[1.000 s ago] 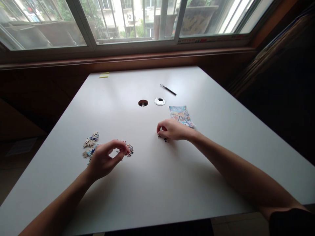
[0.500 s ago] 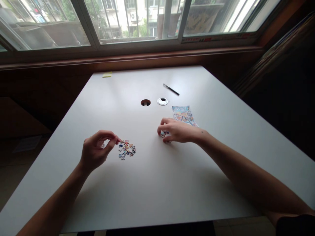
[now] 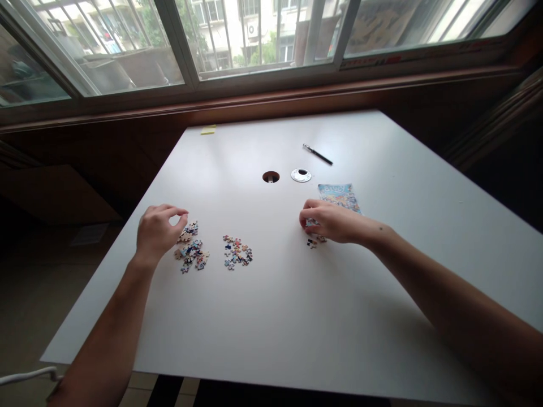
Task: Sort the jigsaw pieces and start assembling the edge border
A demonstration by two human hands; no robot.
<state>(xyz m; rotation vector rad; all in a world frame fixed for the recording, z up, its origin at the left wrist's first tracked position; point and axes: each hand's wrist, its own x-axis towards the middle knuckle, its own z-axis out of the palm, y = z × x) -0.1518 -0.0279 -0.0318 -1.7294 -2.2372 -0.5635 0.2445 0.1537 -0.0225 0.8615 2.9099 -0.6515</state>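
Observation:
My left hand (image 3: 159,233) is over the left edge of a loose pile of jigsaw puzzle pieces (image 3: 192,254). Its thumb and forefinger meet in a pinch; anything between them is too small to make out. A second, smaller cluster of jigsaw pieces (image 3: 238,253) lies in the middle. Farther right, the curled fingers of my right hand (image 3: 328,219) close around some jigsaw pieces (image 3: 313,223), partly hidden by the fingers. A few more pieces (image 3: 314,243) show just below that hand. Behind it lies a colourful printed picture sheet (image 3: 340,195), its lower edge covered.
All this is on a white table (image 3: 254,322). Toward the back are a round cable hole (image 3: 270,177), its silver cover (image 3: 301,176), a black pen (image 3: 318,154) and yellow sticky notes (image 3: 207,130). A window (image 3: 263,34) runs behind the table.
The view has swung left. My left hand has drawn back from the middle cluster, uncovering the left pile. My right hand stays over its pieces, its fingers drawn closer together.

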